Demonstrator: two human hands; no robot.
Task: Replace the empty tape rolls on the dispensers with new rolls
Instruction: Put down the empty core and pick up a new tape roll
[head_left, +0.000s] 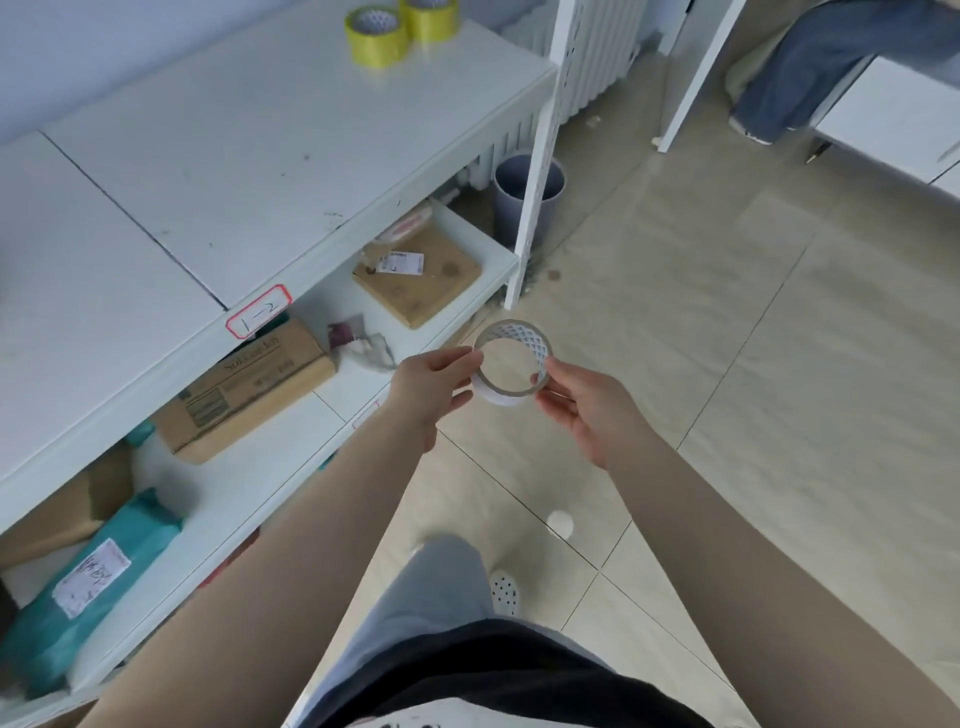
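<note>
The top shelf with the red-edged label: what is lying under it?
Under the top shelf lie a brown box, a flat cardboard parcel with a white label, and crumpled scraps. The back of that level is covered by the shelf.

1. At frame centre, the left hand (434, 384) and right hand (587, 405) pinch an empty tape roll (513, 364) over the floor (727, 364).
2. Two yellow tape rolls (376, 36) stand on the shelf (260, 130) at upper left.
</note>
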